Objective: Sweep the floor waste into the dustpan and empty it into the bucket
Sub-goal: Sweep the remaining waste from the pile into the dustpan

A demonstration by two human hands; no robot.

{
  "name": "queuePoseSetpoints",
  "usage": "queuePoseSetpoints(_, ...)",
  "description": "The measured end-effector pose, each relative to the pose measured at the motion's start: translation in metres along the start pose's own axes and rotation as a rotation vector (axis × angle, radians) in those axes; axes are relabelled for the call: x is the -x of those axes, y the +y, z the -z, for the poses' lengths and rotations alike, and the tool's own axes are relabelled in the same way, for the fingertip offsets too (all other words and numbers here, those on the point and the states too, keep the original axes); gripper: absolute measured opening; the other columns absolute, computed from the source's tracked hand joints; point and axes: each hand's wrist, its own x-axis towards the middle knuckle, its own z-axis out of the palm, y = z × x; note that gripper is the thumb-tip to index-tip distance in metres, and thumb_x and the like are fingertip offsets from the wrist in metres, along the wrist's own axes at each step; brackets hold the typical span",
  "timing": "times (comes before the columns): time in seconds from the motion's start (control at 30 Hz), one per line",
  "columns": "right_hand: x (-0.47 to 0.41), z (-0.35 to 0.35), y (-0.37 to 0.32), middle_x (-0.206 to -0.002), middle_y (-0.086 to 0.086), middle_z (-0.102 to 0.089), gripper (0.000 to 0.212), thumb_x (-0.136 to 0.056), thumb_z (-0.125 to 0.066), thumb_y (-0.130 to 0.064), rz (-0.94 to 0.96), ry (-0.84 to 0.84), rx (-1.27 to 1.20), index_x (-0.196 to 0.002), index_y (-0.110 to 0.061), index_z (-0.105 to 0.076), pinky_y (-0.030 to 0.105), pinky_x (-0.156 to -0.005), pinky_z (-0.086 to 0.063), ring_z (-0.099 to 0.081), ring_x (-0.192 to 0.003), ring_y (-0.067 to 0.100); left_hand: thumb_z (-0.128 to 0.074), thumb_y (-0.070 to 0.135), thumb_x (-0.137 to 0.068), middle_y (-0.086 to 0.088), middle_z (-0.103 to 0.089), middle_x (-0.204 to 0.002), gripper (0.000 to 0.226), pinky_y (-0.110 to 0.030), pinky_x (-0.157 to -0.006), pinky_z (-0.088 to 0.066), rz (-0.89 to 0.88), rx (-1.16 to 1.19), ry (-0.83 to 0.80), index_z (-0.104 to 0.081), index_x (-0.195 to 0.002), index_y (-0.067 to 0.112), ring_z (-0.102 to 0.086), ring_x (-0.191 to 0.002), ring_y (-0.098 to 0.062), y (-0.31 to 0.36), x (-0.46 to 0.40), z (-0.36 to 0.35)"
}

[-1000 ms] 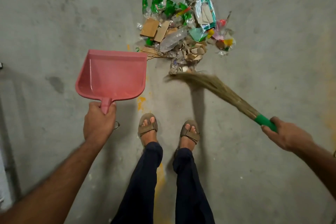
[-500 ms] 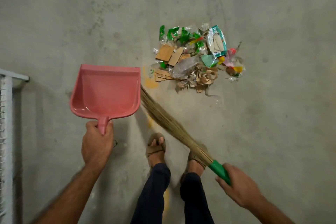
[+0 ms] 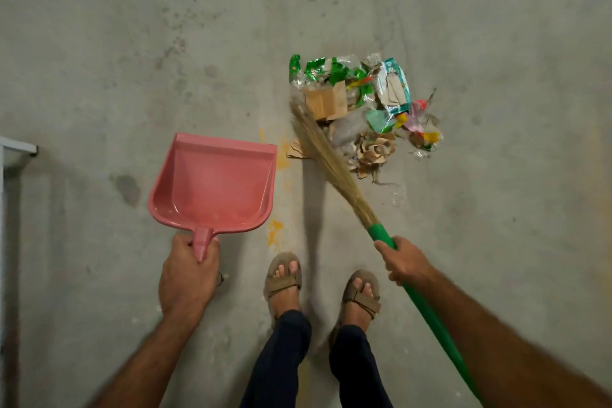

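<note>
Left hand (image 3: 187,275) grips pink dustpan (image 3: 215,182) at centre-left; right hand (image 3: 402,262) grips broom (image 3: 331,156), bristles touching waste pile (image 3: 364,113) upper right.

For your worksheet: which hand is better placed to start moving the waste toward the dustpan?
Right hand: it grips the broom, whose bristles lie against the waste pile. The left hand only holds the empty dustpan.

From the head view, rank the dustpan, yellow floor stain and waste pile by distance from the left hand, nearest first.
1. Dustpan: the left hand grips its handle.
2. Yellow floor stain: right of the pan.
3. Waste pile: farther up and right.
</note>
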Motion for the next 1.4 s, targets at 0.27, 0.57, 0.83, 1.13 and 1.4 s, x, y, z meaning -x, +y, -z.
queuePoseSetpoints(0.27, 0.116, 0.063, 0.06, -0.076, 0.007, -0.066, 0.032, -0.087, -0.069, -0.052, 0.175, -0.049, 0.006, -0.108, -0.031, -0.057, 0.035, -0.056, -0.054, -0.06, -0.054, 0.011, -0.058, 0.05, -0.091, -0.003, -0.067, -0.077, 0.029, -0.043, -0.069, -0.054, -0.063, -0.004, -0.081, -0.046, -0.085, 0.024, -0.066, -0.073, -0.032, 0.038, -0.018, 0.015)
queuePoseSetpoints(0.57, -0.014, 0.062, -0.106, -0.114, -0.003, -0.054, 0.066, -0.101, -0.049, -0.043, 0.467, 0.293, 0.277, -0.156, -0.041, -0.013, 0.039, -0.079, -0.054, -0.057, -0.094, 0.017, -0.061, 0.048, -0.091, -0.007, -0.067, -0.081, 0.028, -0.045, -0.072, -0.054, -0.107, -0.089, -0.059, -0.05, -0.096, 0.023, -0.067, -0.078, -0.035, 0.051, -0.055, 0.001)
queuePoseSetpoints(0.83, -0.121, 0.11, -0.188, -0.101, 0.009, -0.061, 0.058, -0.093, -0.054, -0.023, 0.217, 0.106, 0.086, -0.147, -0.031, -0.035, 0.039, -0.07, -0.059, -0.065, -0.086, 0.026, -0.054, 0.062, -0.084, 0.002, -0.067, -0.073, 0.033, -0.044, -0.067, -0.058, -0.104, -0.128, -0.077, -0.043, -0.09, 0.032, -0.07, -0.062, -0.028, 0.069, -0.076, -0.036)
queuePoseSetpoints(1.13, -0.029, 0.153, 0.002, -0.091, 0.011, -0.065, 0.049, -0.103, -0.052, -0.032, 0.065, -0.005, -0.176, -0.149, -0.034, -0.037, 0.027, -0.054, -0.053, -0.06, -0.066, 0.019, -0.058, 0.049, -0.093, -0.002, -0.064, -0.076, 0.031, -0.039, -0.067, -0.052, -0.126, -0.199, -0.157, -0.049, -0.099, 0.02, -0.065, -0.071, -0.03, 0.142, -0.061, -0.083)
queuePoseSetpoints(1.4, -0.027, 0.218, 0.057, -0.102, 0.009, -0.065, 0.03, -0.096, -0.063, -0.037, 0.174, 0.221, -0.294, -0.124, -0.029, -0.054, 0.04, -0.064, -0.059, -0.066, -0.074, 0.024, -0.052, 0.056, -0.093, -0.002, -0.066, -0.078, 0.034, -0.041, -0.068, -0.051, -0.198, -0.284, -0.188, -0.046, -0.099, 0.023, -0.068, -0.072, -0.03, 0.192, -0.066, -0.119)
